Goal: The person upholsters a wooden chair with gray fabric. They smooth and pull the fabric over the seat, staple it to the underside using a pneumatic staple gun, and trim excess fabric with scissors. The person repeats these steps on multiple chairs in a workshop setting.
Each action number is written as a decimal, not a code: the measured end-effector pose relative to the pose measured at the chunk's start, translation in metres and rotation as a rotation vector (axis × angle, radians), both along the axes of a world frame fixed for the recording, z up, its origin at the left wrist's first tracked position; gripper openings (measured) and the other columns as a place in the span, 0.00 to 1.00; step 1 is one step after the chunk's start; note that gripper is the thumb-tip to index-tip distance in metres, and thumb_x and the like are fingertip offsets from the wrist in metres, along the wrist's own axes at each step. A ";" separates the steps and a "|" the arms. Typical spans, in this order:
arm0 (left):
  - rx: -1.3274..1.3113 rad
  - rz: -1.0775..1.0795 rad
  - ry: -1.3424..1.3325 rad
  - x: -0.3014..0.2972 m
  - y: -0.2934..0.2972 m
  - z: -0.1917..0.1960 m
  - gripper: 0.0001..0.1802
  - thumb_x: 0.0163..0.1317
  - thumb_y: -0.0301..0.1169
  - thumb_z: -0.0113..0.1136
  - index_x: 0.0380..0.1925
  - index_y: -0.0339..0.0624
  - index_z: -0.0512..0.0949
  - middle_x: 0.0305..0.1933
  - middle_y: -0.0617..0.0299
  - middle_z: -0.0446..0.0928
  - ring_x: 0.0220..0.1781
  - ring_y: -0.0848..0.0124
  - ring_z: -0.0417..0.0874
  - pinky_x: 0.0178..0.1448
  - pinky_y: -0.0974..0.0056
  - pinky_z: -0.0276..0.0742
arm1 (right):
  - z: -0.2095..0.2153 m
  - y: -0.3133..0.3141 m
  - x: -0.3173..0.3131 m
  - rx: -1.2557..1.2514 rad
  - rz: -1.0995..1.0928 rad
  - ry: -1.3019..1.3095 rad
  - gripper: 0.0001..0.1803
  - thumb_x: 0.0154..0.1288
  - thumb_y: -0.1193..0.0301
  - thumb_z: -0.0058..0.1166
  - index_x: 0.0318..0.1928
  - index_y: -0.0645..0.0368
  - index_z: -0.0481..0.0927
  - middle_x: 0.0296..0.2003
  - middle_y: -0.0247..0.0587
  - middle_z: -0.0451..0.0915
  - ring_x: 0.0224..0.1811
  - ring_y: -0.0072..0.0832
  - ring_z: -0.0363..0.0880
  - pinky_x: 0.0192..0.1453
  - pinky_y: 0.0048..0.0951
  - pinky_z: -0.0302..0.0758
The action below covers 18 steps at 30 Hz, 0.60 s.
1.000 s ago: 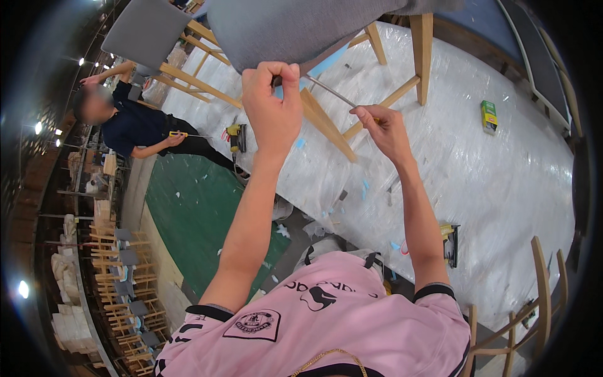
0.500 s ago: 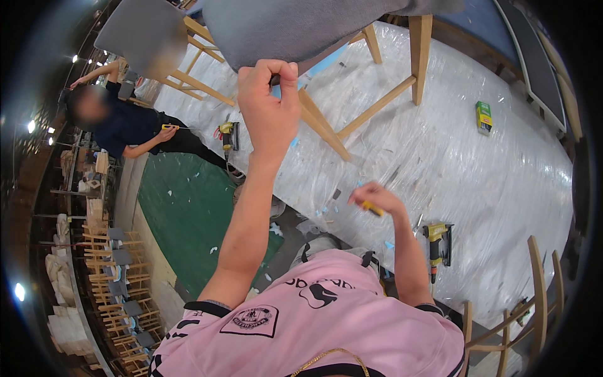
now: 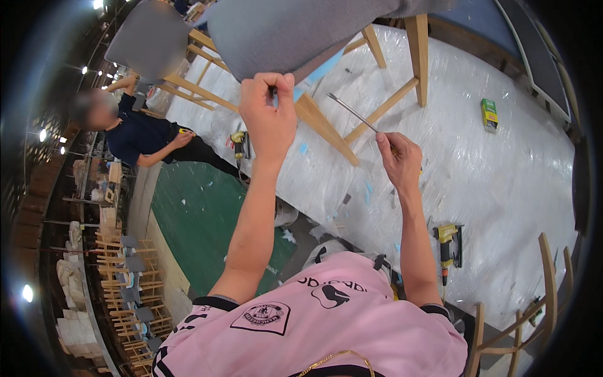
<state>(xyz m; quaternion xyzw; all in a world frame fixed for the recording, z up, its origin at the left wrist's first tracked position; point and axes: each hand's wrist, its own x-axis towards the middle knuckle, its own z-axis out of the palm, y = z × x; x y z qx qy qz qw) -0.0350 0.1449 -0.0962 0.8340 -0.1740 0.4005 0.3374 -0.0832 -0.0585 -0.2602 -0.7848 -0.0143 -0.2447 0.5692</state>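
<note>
Grey chair seat looks like matt woven cloth, and its front leg is pale, smooth wood. Screwdriver's got a shiny metal shaft. Worktable is wrapped in crinkly, super glossy clear plastic. Pink jersey seems smooth cloth, necklace polished gold-toned metal.

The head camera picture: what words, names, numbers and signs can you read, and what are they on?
Pink shirt, chest: dark lettering, which I won't copy out.
Badge on the shirt: small lettering around a crest, not copied either.
Green and yellow box: printing too small to read.
</note>
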 end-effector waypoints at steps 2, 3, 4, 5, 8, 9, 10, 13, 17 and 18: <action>0.028 0.007 0.015 0.001 -0.002 0.006 0.11 0.68 0.32 0.68 0.31 0.41 0.76 0.31 0.67 0.73 0.34 0.74 0.69 0.42 0.67 0.68 | 0.011 0.005 0.017 0.009 -0.009 -0.118 0.17 0.70 0.58 0.63 0.32 0.59 0.88 0.20 0.40 0.78 0.20 0.33 0.76 0.27 0.33 0.70; 0.033 0.013 0.029 0.000 -0.002 0.005 0.11 0.68 0.32 0.68 0.31 0.41 0.76 0.31 0.66 0.73 0.34 0.74 0.69 0.42 0.67 0.68 | 0.014 0.008 0.021 -0.020 -0.001 -0.113 0.17 0.70 0.58 0.63 0.32 0.59 0.88 0.20 0.40 0.78 0.20 0.33 0.76 0.26 0.33 0.70; 0.046 0.009 0.045 -0.001 -0.002 0.006 0.12 0.69 0.32 0.68 0.31 0.41 0.76 0.31 0.66 0.72 0.34 0.74 0.68 0.42 0.67 0.68 | 0.018 0.011 0.026 -0.048 0.006 -0.107 0.17 0.70 0.58 0.63 0.32 0.59 0.88 0.20 0.39 0.78 0.20 0.33 0.76 0.26 0.33 0.70; 0.043 0.011 0.043 -0.002 -0.002 0.008 0.11 0.69 0.32 0.68 0.31 0.41 0.76 0.31 0.66 0.72 0.34 0.74 0.68 0.42 0.67 0.68 | 0.022 0.013 0.031 -0.075 0.013 -0.101 0.17 0.70 0.58 0.63 0.32 0.59 0.88 0.20 0.39 0.78 0.20 0.32 0.76 0.26 0.33 0.70; 0.059 0.022 0.058 -0.004 -0.002 0.009 0.11 0.69 0.32 0.68 0.31 0.41 0.76 0.31 0.66 0.72 0.33 0.74 0.68 0.42 0.67 0.68 | 0.021 0.015 0.041 -0.097 -0.001 -0.116 0.17 0.69 0.58 0.63 0.31 0.58 0.88 0.20 0.39 0.79 0.20 0.32 0.76 0.26 0.33 0.71; 0.062 0.018 0.059 -0.005 -0.003 0.009 0.11 0.69 0.32 0.68 0.30 0.41 0.76 0.31 0.66 0.72 0.33 0.74 0.68 0.42 0.67 0.68 | 0.020 0.015 0.043 -0.101 -0.002 -0.126 0.16 0.69 0.58 0.63 0.31 0.57 0.88 0.20 0.39 0.79 0.20 0.32 0.76 0.26 0.33 0.71; 0.065 0.014 0.059 -0.005 -0.004 0.008 0.11 0.69 0.32 0.68 0.30 0.41 0.76 0.31 0.66 0.72 0.33 0.74 0.68 0.41 0.67 0.67 | 0.017 0.016 0.045 -0.068 0.004 -0.144 0.16 0.68 0.58 0.64 0.31 0.57 0.88 0.20 0.38 0.79 0.20 0.33 0.77 0.27 0.33 0.71; 0.145 0.019 0.005 -0.004 -0.006 0.000 0.11 0.68 0.30 0.68 0.30 0.41 0.75 0.31 0.67 0.72 0.33 0.74 0.68 0.41 0.67 0.67 | 0.008 0.017 0.060 -0.004 0.010 -0.229 0.14 0.67 0.60 0.66 0.31 0.57 0.88 0.21 0.38 0.80 0.22 0.33 0.77 0.27 0.33 0.71; 0.089 0.039 0.052 -0.020 0.004 -0.016 0.11 0.66 0.26 0.69 0.29 0.41 0.75 0.30 0.66 0.74 0.33 0.75 0.70 0.41 0.68 0.68 | 0.001 0.029 0.063 -0.090 0.005 -0.343 0.10 0.62 0.63 0.69 0.30 0.56 0.88 0.19 0.35 0.78 0.22 0.32 0.74 0.27 0.33 0.69; 0.085 0.010 0.017 -0.013 0.004 -0.019 0.11 0.65 0.26 0.69 0.29 0.41 0.75 0.30 0.66 0.74 0.33 0.75 0.70 0.40 0.69 0.69 | 0.008 0.031 0.079 -0.107 -0.023 -0.406 0.08 0.60 0.65 0.70 0.30 0.55 0.88 0.19 0.35 0.77 0.22 0.32 0.73 0.27 0.33 0.68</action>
